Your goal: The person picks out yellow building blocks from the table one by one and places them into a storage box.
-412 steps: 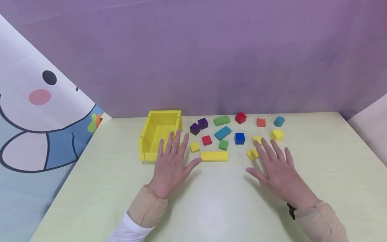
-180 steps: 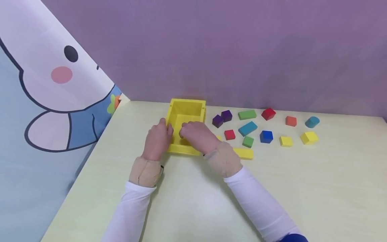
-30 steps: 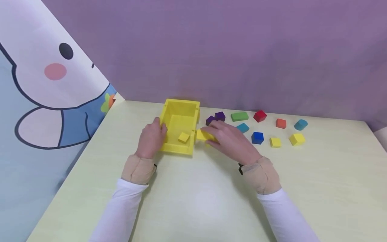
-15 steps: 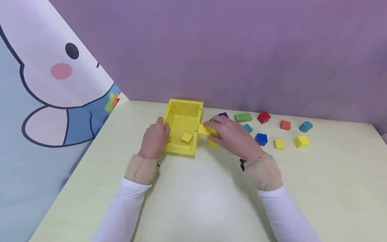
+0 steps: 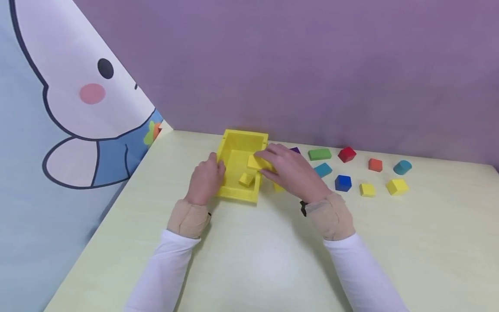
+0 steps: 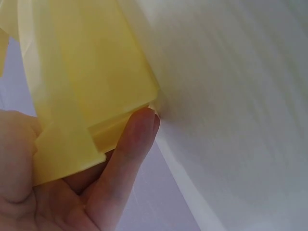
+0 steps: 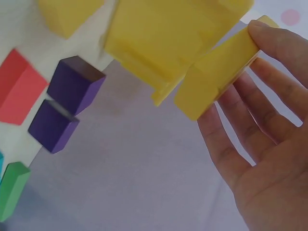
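My left hand (image 5: 204, 180) grips the left wall of a yellow plastic box (image 5: 235, 197); the left wrist view shows its fingers (image 6: 127, 163) curled at the box's edge. Between thumb and fingers my right hand (image 5: 296, 173) holds a long yellow block (image 5: 258, 163) over the box's right wall, its left end above the inside. From the right wrist view, the block (image 7: 219, 72) is tilted beside the box, with the thumb on one side and fingers on the other. A small yellow block (image 5: 246, 179) lies inside the box near the front.
Right of the box are a green block (image 5: 319, 154), red block (image 5: 347, 154), light-blue block (image 5: 322, 170), blue cube (image 5: 343, 183), orange block (image 5: 375, 165), blue cylinder (image 5: 402, 167) and yellow blocks (image 5: 397, 187). Two purple blocks (image 7: 72, 86) are mostly hidden behind my right hand in the head view.
At first both hands were spread over the table and the long yellow block lay there. Over the last second my right hand carried it left, from beside the box to over its wall.
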Tool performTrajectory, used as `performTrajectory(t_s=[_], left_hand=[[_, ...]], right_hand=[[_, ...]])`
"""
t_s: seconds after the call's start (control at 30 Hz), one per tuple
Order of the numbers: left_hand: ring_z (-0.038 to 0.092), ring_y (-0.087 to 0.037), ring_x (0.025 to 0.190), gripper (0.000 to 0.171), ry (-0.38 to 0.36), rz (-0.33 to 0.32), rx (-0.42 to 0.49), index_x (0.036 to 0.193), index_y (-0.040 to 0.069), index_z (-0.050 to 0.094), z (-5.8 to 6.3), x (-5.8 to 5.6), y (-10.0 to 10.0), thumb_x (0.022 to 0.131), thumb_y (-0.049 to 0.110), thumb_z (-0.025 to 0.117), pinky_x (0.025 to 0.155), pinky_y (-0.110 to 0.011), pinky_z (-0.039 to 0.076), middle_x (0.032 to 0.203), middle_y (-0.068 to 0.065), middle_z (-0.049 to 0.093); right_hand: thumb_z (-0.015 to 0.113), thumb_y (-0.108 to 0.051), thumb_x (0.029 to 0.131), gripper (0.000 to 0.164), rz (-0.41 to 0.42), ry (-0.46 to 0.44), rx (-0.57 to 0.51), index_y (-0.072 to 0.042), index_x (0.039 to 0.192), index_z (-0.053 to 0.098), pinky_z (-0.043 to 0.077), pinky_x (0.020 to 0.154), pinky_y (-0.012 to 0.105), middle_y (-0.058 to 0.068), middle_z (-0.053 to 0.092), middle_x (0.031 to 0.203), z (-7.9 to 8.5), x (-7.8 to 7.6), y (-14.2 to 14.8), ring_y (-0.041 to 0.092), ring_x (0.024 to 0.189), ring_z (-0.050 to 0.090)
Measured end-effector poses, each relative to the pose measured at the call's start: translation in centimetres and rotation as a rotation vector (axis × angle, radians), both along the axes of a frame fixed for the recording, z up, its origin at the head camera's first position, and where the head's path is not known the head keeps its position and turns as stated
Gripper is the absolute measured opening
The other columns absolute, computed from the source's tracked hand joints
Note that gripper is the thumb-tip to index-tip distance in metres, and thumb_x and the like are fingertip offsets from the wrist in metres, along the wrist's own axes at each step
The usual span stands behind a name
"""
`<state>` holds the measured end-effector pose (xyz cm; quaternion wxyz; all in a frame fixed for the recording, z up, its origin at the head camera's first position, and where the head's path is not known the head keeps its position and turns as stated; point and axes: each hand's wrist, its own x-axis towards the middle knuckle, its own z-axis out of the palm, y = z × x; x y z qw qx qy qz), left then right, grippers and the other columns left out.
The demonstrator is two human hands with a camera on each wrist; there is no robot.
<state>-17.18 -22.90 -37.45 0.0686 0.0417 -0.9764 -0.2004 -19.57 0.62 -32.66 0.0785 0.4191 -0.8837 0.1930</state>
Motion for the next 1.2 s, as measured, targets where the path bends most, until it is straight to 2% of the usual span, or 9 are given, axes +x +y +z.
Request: performTrajectory(t_s=[0.3, 0.6, 0.9, 1.2], left_hand=[[0.05, -0.027, 0.056, 0.027, -0.004, -0.005, 0.003, 0.1, 0.001, 0.044, 0.0, -0.3, 0.8, 0.095, 0.026, 0.034, 0.05, -0.038, 0.04, 0.067, -0.014, 0.05], [0.049, -0.027, 0.056, 0.028, -0.016, 0.022, 0.004, 0.1, 0.002, 0.044, 0.0, 0.1, 0.3, 0.096, 0.027, 0.034, 0.048, -0.038, 0.04, 0.067, -0.015, 0.051], [0.049, -0.027, 0.054, 0.027, 0.025, -0.001, 0.007, 0.096, 0.002, 0.043, -0.5, 0.1, -0.2, 0.095, 0.027, 0.034, 0.047, -0.038, 0.039, 0.065, -0.015, 0.05], [0.048, -0.027, 0.053, 0.025, 0.046, -0.018, 0.007, 0.093, 0.002, 0.043, -0.4, 0.1, 0.0, 0.095, 0.026, 0.035, 0.046, -0.038, 0.038, 0.063, -0.014, 0.049]], right_hand=[[0.063, -0.031, 0.083, 0.042, -0.015, 0.01, 0.011, -0.008, 0.119, 0.057, 0.043, 0.086, 0.027, 0.002, 0.054, 0.108, 0.5, -0.6, -0.7, 0.015, 0.096, 0.05], [0.06, -0.033, 0.085, 0.04, -0.008, 0.034, -0.026, -0.01, 0.118, 0.057, 0.041, 0.086, 0.025, 0.001, 0.054, 0.109, 0.9, -1.4, -2.9, 0.014, 0.098, 0.049], [0.06, -0.034, 0.085, 0.042, -0.03, 0.017, -0.07, -0.011, 0.12, 0.057, 0.039, 0.091, 0.024, 0.0, 0.053, 0.112, 0.7, -2.3, -3.9, 0.014, 0.104, 0.048], [0.061, -0.034, 0.084, 0.042, -0.036, 0.008, -0.079, -0.012, 0.12, 0.057, 0.039, 0.091, 0.024, 0.0, 0.053, 0.112, 0.4, -2.9, -5.0, 0.013, 0.102, 0.048]])
